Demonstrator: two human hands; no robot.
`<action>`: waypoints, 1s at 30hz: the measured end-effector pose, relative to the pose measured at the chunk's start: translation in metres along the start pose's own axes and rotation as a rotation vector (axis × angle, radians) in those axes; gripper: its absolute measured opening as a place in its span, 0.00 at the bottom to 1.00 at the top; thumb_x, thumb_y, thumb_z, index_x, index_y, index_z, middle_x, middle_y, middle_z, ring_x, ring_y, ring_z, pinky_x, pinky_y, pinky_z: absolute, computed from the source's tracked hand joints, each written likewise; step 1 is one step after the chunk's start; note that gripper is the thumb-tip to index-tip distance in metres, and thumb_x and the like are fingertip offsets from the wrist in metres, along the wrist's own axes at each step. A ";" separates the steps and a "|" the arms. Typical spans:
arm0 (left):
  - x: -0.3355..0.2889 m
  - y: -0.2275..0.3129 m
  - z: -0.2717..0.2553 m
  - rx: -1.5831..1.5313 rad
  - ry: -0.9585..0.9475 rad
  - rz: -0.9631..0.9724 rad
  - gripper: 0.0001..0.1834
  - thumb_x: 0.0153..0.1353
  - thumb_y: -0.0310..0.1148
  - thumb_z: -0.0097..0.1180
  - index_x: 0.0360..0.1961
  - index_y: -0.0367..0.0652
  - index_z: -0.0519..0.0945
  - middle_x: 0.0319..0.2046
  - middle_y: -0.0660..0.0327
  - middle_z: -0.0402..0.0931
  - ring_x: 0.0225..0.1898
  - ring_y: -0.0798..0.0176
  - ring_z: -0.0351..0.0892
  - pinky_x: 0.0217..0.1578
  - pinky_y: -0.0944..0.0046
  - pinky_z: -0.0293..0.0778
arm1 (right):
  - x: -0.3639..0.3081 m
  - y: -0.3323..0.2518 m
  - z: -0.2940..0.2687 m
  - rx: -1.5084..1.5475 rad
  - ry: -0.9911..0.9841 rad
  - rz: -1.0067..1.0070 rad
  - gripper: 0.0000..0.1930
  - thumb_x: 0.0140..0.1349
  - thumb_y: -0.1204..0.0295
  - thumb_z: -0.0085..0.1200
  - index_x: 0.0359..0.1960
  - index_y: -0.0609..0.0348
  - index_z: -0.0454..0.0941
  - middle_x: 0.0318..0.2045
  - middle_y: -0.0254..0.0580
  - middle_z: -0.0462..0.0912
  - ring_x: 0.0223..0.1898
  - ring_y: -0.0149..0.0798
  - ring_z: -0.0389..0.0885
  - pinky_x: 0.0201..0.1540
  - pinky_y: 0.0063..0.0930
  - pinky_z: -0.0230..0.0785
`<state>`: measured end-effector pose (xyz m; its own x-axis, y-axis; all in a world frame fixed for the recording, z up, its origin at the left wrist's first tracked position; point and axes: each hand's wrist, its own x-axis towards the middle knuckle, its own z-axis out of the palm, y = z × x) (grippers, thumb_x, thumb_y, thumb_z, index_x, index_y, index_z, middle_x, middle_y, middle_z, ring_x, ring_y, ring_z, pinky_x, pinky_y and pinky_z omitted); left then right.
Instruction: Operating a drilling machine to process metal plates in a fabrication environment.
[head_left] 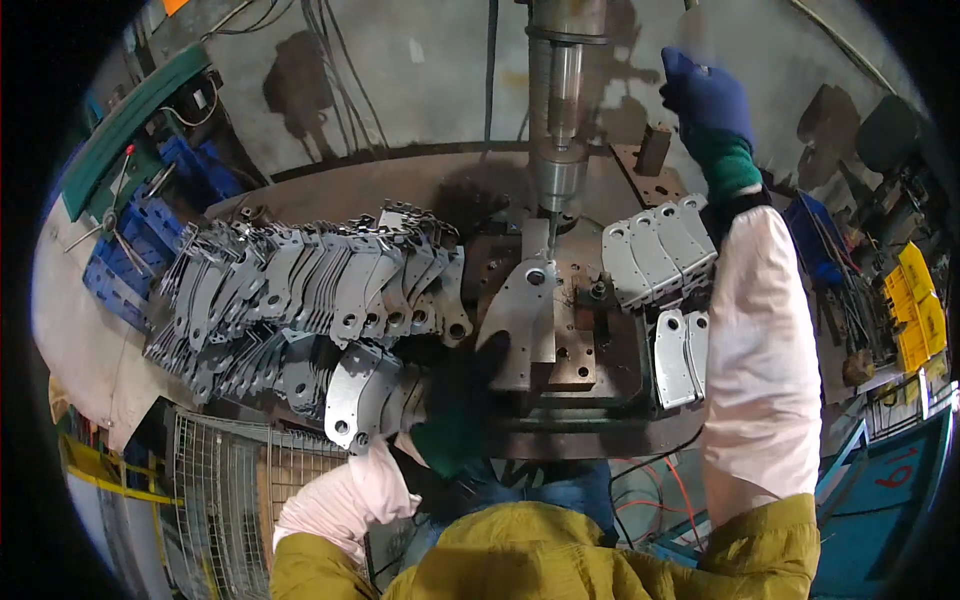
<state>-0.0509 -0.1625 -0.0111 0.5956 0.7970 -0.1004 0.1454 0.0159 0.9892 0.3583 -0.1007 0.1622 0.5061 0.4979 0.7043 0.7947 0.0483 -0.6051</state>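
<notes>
Beneath the grey steel drill spindle (563, 178), a flat, curved grey metal plate (516, 315) lies at your brown metal fixture block (573, 374).
Your dark-gloved left hand (466, 396) meets the plate's lower edge; shadow hides whether its fingers clamp it. Your blue-gloved right hand (712, 103) is raised, fingers curled, but whether they grip anything cannot be told. Similar stacked grey plates (660, 248) flank the block on the brown worktop (330, 184).

Left hand (466, 388) on the grey plate (515, 315), right hand (710, 105) raised right of the drill (562, 180), stacked plates (352, 285) crowding in at left!
</notes>
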 end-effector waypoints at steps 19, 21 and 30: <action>0.139 -0.034 -0.057 0.894 -0.274 0.700 0.26 0.63 0.31 0.60 0.64 0.51 0.78 0.54 0.53 0.82 0.54 0.52 0.82 0.56 0.56 0.77 | -0.039 -0.046 -0.030 0.220 -0.145 0.240 0.27 0.61 0.44 0.59 0.33 0.62 0.82 0.23 0.39 0.83 0.25 0.33 0.81 0.33 0.32 0.72; 0.133 -0.016 -0.053 0.952 -0.258 0.768 0.29 0.59 0.31 0.64 0.64 0.53 0.79 0.54 0.52 0.82 0.54 0.49 0.82 0.55 0.56 0.77 | -0.035 -0.042 -0.029 0.181 -0.103 0.258 0.28 0.61 0.43 0.58 0.34 0.62 0.82 0.24 0.41 0.84 0.27 0.37 0.83 0.35 0.34 0.73; 0.148 -0.024 -0.055 0.913 -0.272 0.904 0.27 0.59 0.31 0.64 0.62 0.52 0.80 0.56 0.54 0.81 0.55 0.47 0.82 0.55 0.56 0.76 | -0.005 -0.015 0.002 -0.197 0.126 0.145 0.30 0.63 0.40 0.50 0.41 0.56 0.84 0.38 0.57 0.86 0.45 0.64 0.82 0.47 0.52 0.73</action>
<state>-0.0097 -0.0116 -0.0437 0.8876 0.1628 0.4309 0.0286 -0.9531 0.3011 0.3433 -0.1024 0.1671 0.6476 0.3746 0.6635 0.7542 -0.1909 -0.6283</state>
